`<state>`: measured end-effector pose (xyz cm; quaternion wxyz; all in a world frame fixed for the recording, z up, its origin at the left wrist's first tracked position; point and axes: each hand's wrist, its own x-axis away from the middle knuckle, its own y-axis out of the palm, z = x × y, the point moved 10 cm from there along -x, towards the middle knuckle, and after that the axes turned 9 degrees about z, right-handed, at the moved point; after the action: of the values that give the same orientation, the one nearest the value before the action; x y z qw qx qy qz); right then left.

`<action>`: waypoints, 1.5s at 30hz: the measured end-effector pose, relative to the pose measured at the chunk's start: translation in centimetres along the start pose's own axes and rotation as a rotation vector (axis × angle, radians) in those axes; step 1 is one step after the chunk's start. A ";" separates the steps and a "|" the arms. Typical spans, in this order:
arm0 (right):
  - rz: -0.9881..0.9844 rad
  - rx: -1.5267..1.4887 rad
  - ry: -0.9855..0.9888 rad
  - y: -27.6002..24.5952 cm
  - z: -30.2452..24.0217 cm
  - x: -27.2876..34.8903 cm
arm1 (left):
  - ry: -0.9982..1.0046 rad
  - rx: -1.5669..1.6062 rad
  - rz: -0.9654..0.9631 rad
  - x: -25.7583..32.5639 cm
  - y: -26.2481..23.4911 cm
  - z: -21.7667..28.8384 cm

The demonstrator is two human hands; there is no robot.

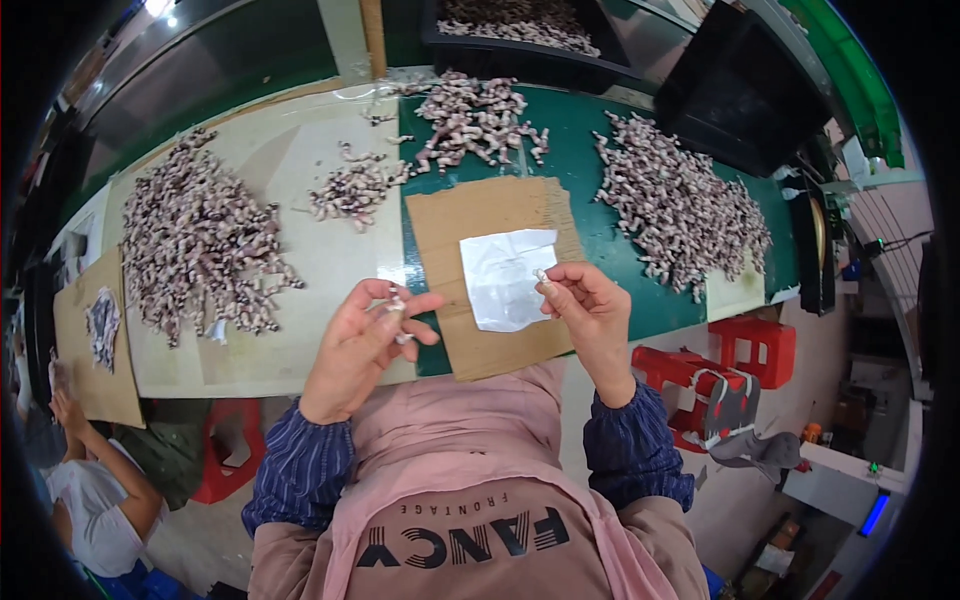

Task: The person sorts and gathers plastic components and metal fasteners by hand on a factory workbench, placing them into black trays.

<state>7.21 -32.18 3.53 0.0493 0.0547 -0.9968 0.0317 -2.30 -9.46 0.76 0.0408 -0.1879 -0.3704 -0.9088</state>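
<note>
My left hand (352, 350) is closed around a small white-and-dark figure-like piece (397, 302), and another pale bit shows by its lower fingers. Between thumb and forefinger, my right hand (597, 312) pinches a tiny whitish piece (540, 275) whose kind is too small to make out. That hand is over the right edge of a creased white sheet (500, 300). Under the sheet lies a piece of brown cardboard (432, 225) at the table's front edge. My left hand is just left of this cardboard, apart from the sheet.
Heaps of similar pieces cover the table: a large left pile (190, 240), a small pile (358, 188), a back pile (470, 115) and a right pile (685, 205). Black bins (745, 90) stand behind. Red stools (755, 350) are at right. Another person's arm (110, 460) is at far left.
</note>
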 end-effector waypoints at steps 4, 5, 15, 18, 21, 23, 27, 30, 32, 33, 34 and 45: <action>0.017 0.352 -0.254 -0.9 -1.1 0.8 | 0.025 -0.165 0.171 0.3 -1.5 0.0; -0.016 0.567 -0.469 0.0 -2.7 1.5 | -0.001 -0.226 0.156 0.5 -1.6 -0.2; -0.020 0.884 -0.652 1.0 -2.0 2.0 | 0.035 -0.476 0.101 0.9 0.6 -2.2; -0.034 0.889 -0.666 1.0 -2.2 2.2 | -0.009 -0.460 0.080 1.0 0.8 -2.5; -0.045 0.883 -0.661 0.7 -2.2 2.4 | -0.047 -0.409 0.096 1.1 1.0 -2.8; -0.050 0.890 -0.679 0.8 -2.2 2.4 | -0.063 -0.440 0.061 1.2 1.4 -3.1; -0.061 0.892 -0.706 1.0 -1.9 2.6 | -0.105 -0.521 0.016 1.2 1.9 -3.3; -0.067 0.927 -0.739 1.6 -2.3 2.8 | -0.088 -0.542 0.026 1.0 1.6 -3.6; -0.083 0.935 -0.747 1.7 -2.0 2.9 | -0.070 -0.441 0.072 0.9 1.9 -3.5; -0.098 0.944 -0.755 1.8 -1.9 3.0 | -0.070 -0.442 0.074 0.9 2.0 -3.5; -0.098 0.942 -0.754 1.8 -1.9 3.0 | -0.061 -0.443 0.086 0.8 2.1 -3.4; -0.017 0.416 -0.445 1.3 -3.7 4.1 | -0.020 -0.483 0.157 -0.4 2.0 -4.4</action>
<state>3.33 -31.04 7.55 -0.1821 0.0775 -0.9547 0.2220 -2.87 -13.96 -1.00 0.0615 -0.2293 -0.1273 -0.9630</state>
